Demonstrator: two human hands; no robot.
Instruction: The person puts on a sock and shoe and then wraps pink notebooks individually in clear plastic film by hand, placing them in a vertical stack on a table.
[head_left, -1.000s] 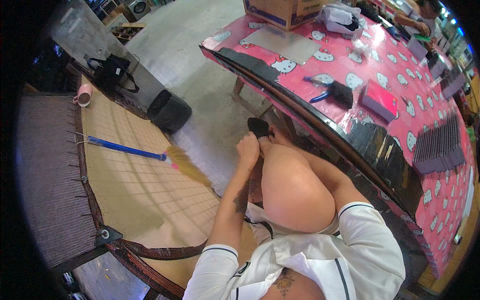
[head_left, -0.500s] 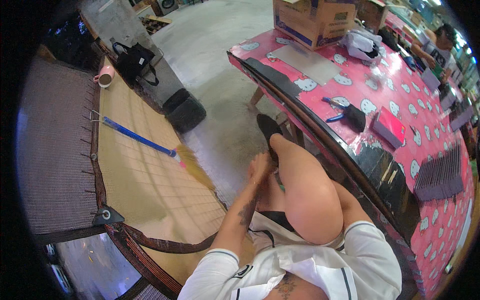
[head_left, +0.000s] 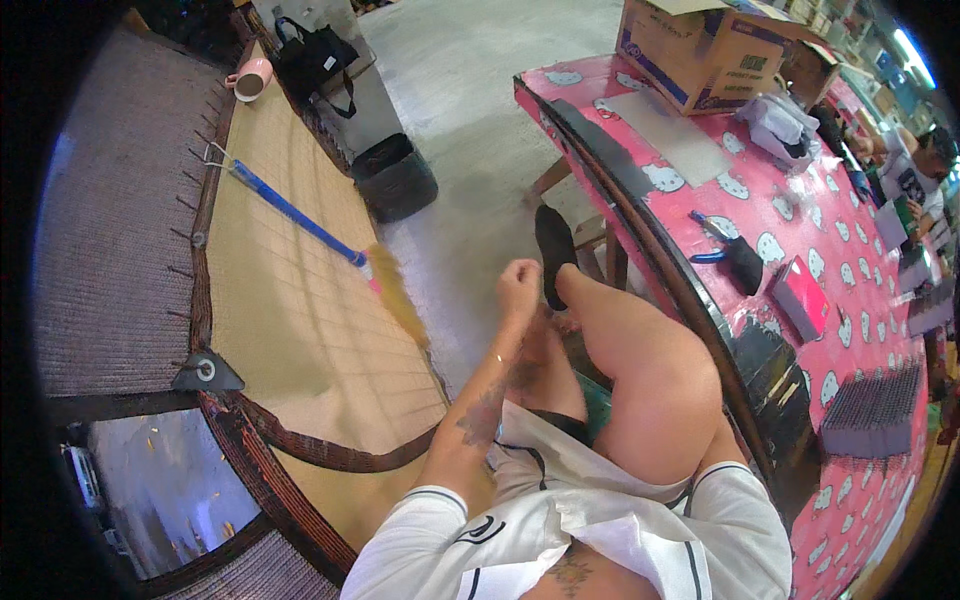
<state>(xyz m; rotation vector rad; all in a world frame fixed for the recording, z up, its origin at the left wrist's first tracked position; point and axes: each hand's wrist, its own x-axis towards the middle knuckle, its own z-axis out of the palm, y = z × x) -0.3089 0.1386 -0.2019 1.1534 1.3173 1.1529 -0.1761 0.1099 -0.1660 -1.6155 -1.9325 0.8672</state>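
My right leg is raised and bent, its foot in black footwear that could be a sock or a low shoe. Just left of that foot, my left hand is closed with its fingers curled; whatever it may pinch is too small to make out. A thin bracelet circles its wrist. My right forearm passes behind the raised leg, which hides my right hand. Beside me on the left, a broom with a blue handle and yellowish bristles lies across a tan woven surface.
A pink-covered table on the right bears a cardboard box, blue-handled pliers, a pink box and a grey ribbed stack. A black bin and a pink mug are left. Another person sits far right.
My left hand has come up from beside the ankle, its fingers now curled next to the black footwear. The view has shifted, so the surroundings sit differently in the picture.
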